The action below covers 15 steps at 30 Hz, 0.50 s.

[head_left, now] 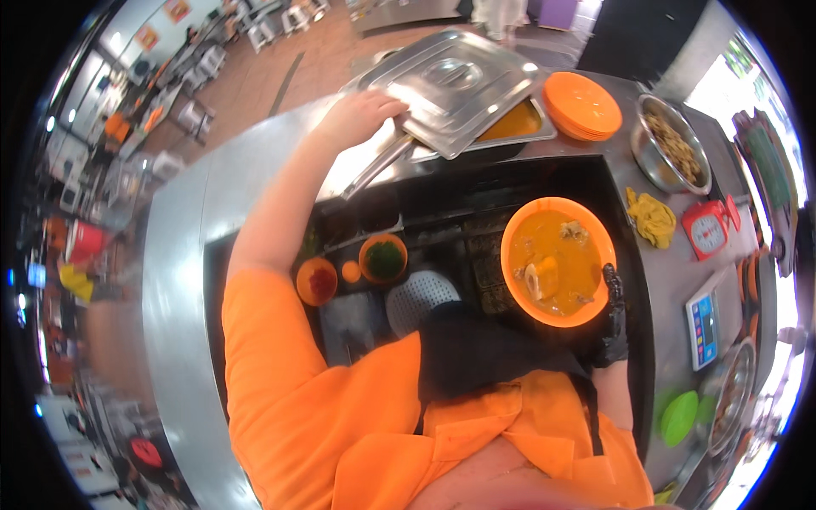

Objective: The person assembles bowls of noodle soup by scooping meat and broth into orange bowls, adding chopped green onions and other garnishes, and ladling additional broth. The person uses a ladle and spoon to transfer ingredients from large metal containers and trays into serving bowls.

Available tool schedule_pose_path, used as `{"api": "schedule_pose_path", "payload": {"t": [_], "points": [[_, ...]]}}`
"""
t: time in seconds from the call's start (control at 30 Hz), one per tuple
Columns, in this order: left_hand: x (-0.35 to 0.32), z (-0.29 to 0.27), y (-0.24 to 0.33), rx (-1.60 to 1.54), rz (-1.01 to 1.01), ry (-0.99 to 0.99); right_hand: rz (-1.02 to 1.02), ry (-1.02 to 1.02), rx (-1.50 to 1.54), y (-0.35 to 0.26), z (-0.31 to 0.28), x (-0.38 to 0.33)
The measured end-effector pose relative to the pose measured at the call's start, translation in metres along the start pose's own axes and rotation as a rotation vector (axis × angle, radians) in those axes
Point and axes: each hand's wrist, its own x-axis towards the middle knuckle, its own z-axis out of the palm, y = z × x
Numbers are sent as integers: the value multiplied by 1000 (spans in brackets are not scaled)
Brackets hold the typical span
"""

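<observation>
My bare left hand (361,117) reaches out to the far side, its fingers closed on the left edge of a rectangular steel lid (489,72). The lid lies askew over a steel pan (548,129) of orange-brown curry, part of which shows at the right. A metal handle (378,167) sticks out from under the lid. My right hand (614,319), in a black glove, grips the right rim of an orange bowl (512,285). Curry (557,238) with pieces of meat and a pale yellow chunk fills this bowl. My right fingers are partly hidden by its rim.
Stacked orange bowls (582,106) stand right of the pan. Beyond are a steel bowl of food pieces (699,174), a yellow cloth (651,219), a red dial scale (707,231) and a digital scale (704,327). Small orange bowls (316,282) and a perforated steel piece (421,297) sit in the recessed counter.
</observation>
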Motion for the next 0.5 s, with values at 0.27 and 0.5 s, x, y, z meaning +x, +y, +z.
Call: {"api": "schedule_pose_path", "payload": {"t": [0.27,0.5], "points": [[-107,-59,123,-5,-842,714,173,-160,-232,-1,-17,21],[-244,1,489,-781,-1487,458,439,-382,-378,-29,-45,31]]}}
